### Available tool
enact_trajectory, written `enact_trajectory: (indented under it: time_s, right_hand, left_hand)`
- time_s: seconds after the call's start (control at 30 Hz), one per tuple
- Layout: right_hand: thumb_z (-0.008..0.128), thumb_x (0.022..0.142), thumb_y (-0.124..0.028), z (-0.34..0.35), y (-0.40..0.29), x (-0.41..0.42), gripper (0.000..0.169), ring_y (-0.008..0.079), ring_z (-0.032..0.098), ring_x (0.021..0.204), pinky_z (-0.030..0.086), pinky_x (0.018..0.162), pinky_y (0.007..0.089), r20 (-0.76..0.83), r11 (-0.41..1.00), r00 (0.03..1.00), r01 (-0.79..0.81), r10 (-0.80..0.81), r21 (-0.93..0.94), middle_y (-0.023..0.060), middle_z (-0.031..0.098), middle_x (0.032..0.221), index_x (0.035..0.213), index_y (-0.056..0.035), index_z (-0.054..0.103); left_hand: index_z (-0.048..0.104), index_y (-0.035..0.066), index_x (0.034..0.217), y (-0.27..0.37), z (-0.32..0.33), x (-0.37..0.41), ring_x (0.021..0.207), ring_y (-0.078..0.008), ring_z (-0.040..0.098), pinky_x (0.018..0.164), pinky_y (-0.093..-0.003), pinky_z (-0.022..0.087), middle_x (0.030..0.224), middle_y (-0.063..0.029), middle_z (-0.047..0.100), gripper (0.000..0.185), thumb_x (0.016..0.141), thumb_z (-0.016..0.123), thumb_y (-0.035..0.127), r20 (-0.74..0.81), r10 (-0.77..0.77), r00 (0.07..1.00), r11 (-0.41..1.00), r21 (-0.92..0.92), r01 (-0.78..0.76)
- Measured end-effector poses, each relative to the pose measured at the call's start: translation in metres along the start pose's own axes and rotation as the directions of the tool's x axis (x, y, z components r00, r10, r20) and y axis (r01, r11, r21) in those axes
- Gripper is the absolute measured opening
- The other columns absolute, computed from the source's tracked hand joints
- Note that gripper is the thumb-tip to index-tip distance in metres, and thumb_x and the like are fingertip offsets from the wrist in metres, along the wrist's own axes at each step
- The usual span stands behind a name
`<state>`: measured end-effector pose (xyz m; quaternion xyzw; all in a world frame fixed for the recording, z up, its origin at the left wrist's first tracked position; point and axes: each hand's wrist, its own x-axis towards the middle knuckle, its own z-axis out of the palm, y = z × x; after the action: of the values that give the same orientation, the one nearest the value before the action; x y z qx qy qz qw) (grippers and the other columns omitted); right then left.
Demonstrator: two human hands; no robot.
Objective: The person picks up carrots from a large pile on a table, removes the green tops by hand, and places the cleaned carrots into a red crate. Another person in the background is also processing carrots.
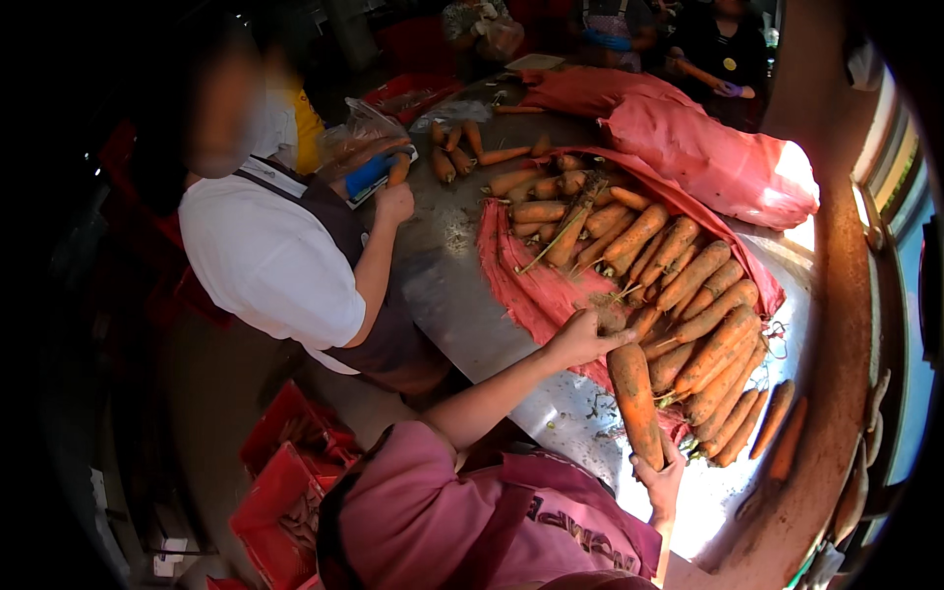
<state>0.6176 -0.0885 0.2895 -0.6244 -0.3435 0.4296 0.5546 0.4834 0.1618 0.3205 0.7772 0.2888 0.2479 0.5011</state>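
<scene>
My right hand [660, 472] grips the lower end of a large, soil-flecked carrot [634, 405] that stands nearly upright in the view. At the carrot's top end is my left hand [590, 341], with thumb and finger reaching over it; whether it pinches anything is unclear. Just beyond the hands lies a heap of dirty carrots [693, 276], some with stem stubs, on an opened red woven sack [516, 273]. The sack rests on a metal table [472, 324].
A full red sack [700, 155] lies behind the heap. At left a co-worker in a white shirt [273, 251] holds a carrot near a plastic bag [361, 133]. Red crates [273, 516] with carrots stand on the floor. More people stand across the table. A ledge [848, 295] runs along the right.
</scene>
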Motion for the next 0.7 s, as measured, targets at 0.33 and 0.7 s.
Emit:
enact_trajectory:
  time_s: [0.33,0.7]
  right_hand:
    - [0.070,0.064,0.001,-0.007,-0.003,0.000,0.052,0.0074,0.051,0.055,0.042,0.048,0.0204,0.104,0.999,0.994,-0.035,0.031,0.041,0.0029,0.059,0.078,0.113,0.0071,0.053]
    - [0.068,0.064,0.005,-0.011,0.002,-0.008,0.051,0.0080,0.051,0.052,0.043,0.046,0.0206,0.085,0.989,0.995,-0.064,0.053,0.135,0.0052,0.059,0.075,0.113,0.0074,0.052]
  left_hand:
    - [0.058,0.004,0.099,-0.006,-0.013,-0.012,0.080,-0.0039,0.048,0.066,-0.0216,0.043,0.088,0.0035,0.055,0.028,0.088,0.058,0.029,0.295,-0.108,0.949,0.952,-0.244,0.184]
    - [0.061,0.002,0.080,0.006,-0.012,-0.012,0.054,-0.0021,0.038,0.045,-0.0218,0.031,0.059,0.0062,0.043,0.031,0.091,0.053,0.030,0.345,-0.008,0.939,0.983,-0.168,0.070]
